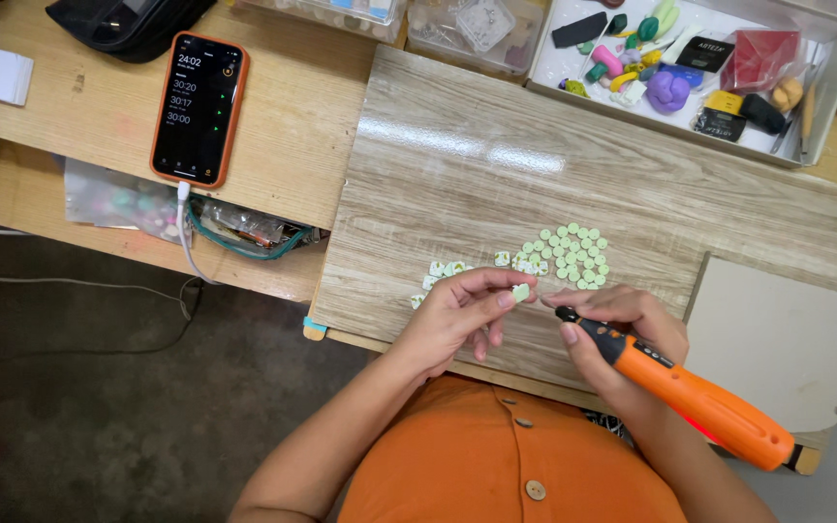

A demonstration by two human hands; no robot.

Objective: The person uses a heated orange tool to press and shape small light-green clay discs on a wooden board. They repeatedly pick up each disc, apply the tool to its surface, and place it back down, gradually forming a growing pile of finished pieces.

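- Head cam: your left hand (464, 312) pinches a pale green bead (521, 291) above the board (457, 155); right hand (622, 334) grips the orange drill (685, 392), tip just beside bead.
- Step, prob.: drilling/finishing one bead. Next needs steady tip alignment.
- More beads (573, 257) lie near, on board.

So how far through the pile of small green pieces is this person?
Hard to tell. A cluster of round green pieces lies on the wooden board, with small decorated pieces beside it. The left hand pinches one piece; the right hand holds the orange rotary tool at it.
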